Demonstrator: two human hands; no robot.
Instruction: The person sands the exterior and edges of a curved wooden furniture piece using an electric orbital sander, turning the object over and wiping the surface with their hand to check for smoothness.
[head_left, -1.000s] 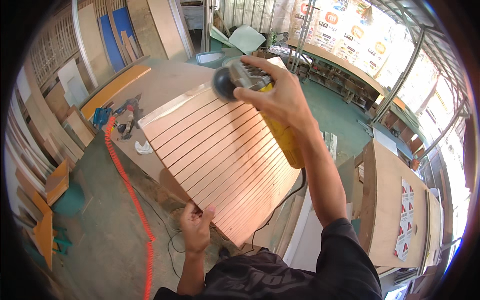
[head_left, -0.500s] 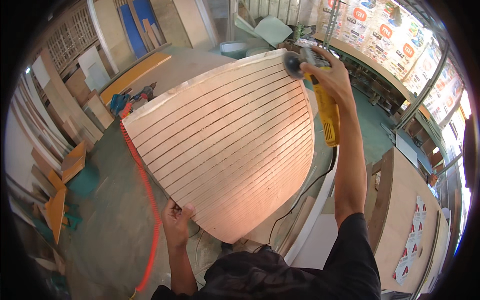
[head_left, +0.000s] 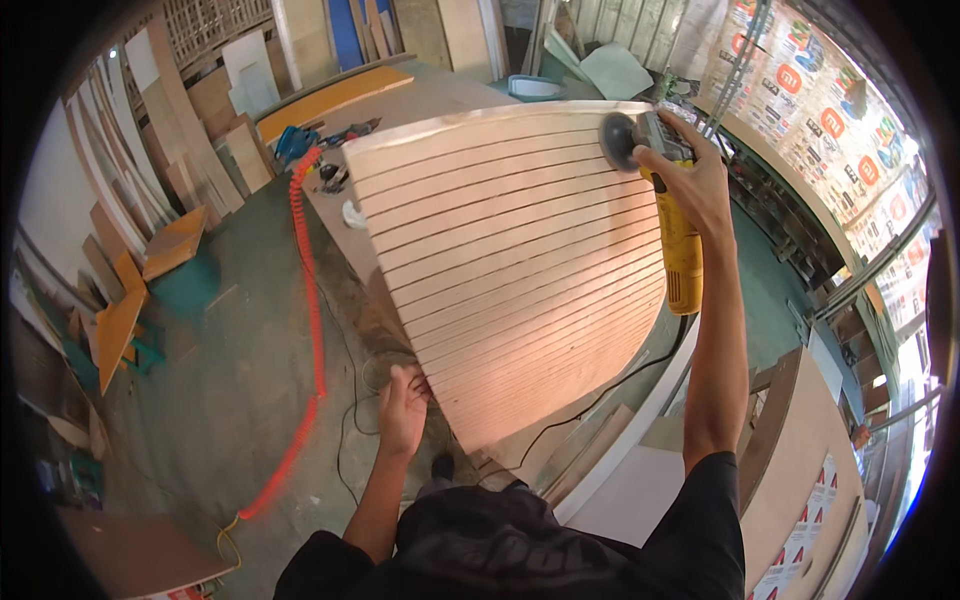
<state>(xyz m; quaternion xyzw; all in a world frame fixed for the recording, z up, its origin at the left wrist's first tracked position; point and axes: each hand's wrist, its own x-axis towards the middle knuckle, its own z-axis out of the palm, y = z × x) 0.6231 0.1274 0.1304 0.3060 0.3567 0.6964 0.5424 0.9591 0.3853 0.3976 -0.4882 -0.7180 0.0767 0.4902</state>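
Note:
A large curved panel of pale wood [head_left: 500, 240], scored with many dark parallel grooves, fills the middle of the view. My right hand [head_left: 690, 180] is wrapped round the head of a yellow angle grinder [head_left: 683, 260], whose body hangs down along the forearm. Its round dark disc [head_left: 620, 141] is at the panel's far right corner; whether it touches the wood I cannot tell. At the panel's near left edge is my left hand [head_left: 403, 410], its fingers curled at the edge and partly hidden, the thumb raised off the top face.
A red coiled hose [head_left: 305, 260] runs down on the left. Power tools [head_left: 300, 145] lie beyond the panel's far left corner. A black cord [head_left: 560, 425] trails below the panel. Boards [head_left: 160, 100] lean at the back left; a wooden box [head_left: 800, 460] stands at right.
The panel appears farther right and turned in view, showing more of the bench at left. My left thumb has come off the panel's top face. The grinder's disc stays near the far right corner.

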